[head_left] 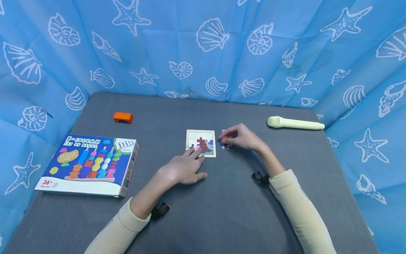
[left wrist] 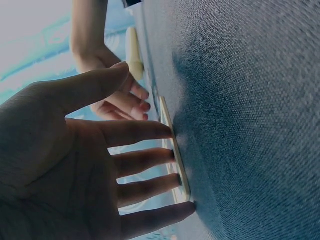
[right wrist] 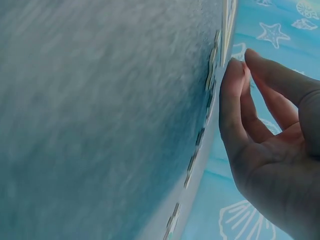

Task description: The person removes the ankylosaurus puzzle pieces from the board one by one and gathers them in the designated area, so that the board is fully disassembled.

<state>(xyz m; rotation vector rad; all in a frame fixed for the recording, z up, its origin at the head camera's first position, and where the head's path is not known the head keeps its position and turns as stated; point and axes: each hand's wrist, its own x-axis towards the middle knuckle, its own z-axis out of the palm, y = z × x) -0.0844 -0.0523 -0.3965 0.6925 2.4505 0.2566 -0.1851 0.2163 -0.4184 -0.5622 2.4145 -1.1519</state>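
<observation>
A small square puzzle tray [head_left: 207, 134] lies mid-table, with joined pieces [head_left: 204, 145] showing a reddish-brown shape in its lower right. My left hand [head_left: 184, 169] is spread, its fingertips on the tray's near-left part. In the left wrist view the fingers of this hand [left wrist: 85, 150] reach the tray's edge [left wrist: 182, 172]. Just right of the tray, my right hand [head_left: 242, 137] hovers over loose puzzle pieces [head_left: 223, 146], partly covering them. The right wrist view shows the hand's [right wrist: 280, 135] thumb and index tips close together, nothing visible between them, beside a row of flat pieces [right wrist: 191, 167].
On the left lies a blue and white bead-set box [head_left: 90, 162], with an orange arch block [head_left: 123, 117] behind it. A pale yellow-green microphone-shaped object [head_left: 296, 123] lies at the back right. A blue curtain [head_left: 190, 42] with white shells borders the grey table [head_left: 222, 211].
</observation>
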